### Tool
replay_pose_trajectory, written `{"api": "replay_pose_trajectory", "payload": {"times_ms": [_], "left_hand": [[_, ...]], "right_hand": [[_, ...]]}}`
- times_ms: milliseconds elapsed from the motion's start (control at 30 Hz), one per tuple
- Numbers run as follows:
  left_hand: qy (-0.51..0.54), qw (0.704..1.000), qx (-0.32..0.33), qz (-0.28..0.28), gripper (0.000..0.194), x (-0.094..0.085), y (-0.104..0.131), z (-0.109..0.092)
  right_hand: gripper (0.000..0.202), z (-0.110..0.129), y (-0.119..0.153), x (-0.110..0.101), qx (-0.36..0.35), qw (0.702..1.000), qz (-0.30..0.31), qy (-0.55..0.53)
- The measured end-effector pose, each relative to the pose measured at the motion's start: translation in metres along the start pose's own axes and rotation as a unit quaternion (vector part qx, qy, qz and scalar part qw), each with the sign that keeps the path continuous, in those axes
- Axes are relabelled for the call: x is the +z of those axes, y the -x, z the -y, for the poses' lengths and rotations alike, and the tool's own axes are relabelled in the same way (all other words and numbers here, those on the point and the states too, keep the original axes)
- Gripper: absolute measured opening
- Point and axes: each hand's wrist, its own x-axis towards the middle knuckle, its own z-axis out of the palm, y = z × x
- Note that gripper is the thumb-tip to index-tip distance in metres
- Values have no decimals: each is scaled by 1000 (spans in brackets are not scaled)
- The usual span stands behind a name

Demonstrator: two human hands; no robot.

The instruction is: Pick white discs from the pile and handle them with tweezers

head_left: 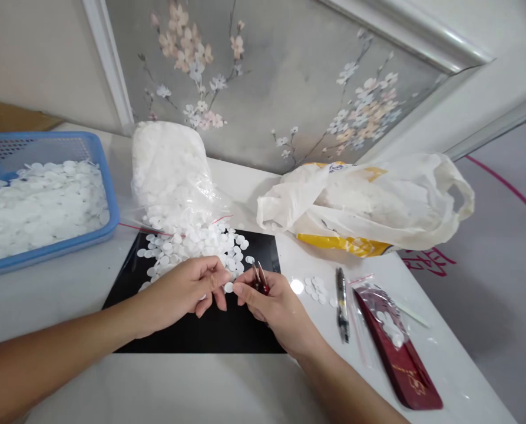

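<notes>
My left hand (189, 288) is closed above a black mat (192, 330), its thumb and index finger pressed together; what they grip, if anything, is hidden. Just below those fingertips is a small round white disc (228, 287). The thumb and index finger of my right hand (267, 297) pinch this disc at its right edge. That same hand also holds small red-handled scissors (261, 284), two metal tips pointing up and away. Beyond both hands, many loose white discs (187, 241) are heaped on the mat, spilling from a clear zip bag (169, 159).
A blue basket (106, 194) full of white discs stands at left. Back right lies a white and yellow plastic bag (369, 200). On the right are a small group of discs (316, 290), a pen (342, 306) and a dark red packet (399, 365) under a clear bag with discs.
</notes>
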Motion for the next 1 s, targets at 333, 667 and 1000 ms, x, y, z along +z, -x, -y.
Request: {"api": "replay_pose_trajectory", "payload": {"times_ms": [333, 667, 1000], "left_hand": [[162, 979, 18, -120, 13, -8, -1, -11], [67, 994, 9, -86, 21, -4, -1, -6], [64, 991, -9, -113, 17, -6, -1, -7]], "right_hand": [[11, -19, -10, 0, -218, 924, -18, 314], [12, -17, -11, -1, -274, 865, -31, 418], [19, -22, -11, 0, -318, 807, 16, 497]]}}
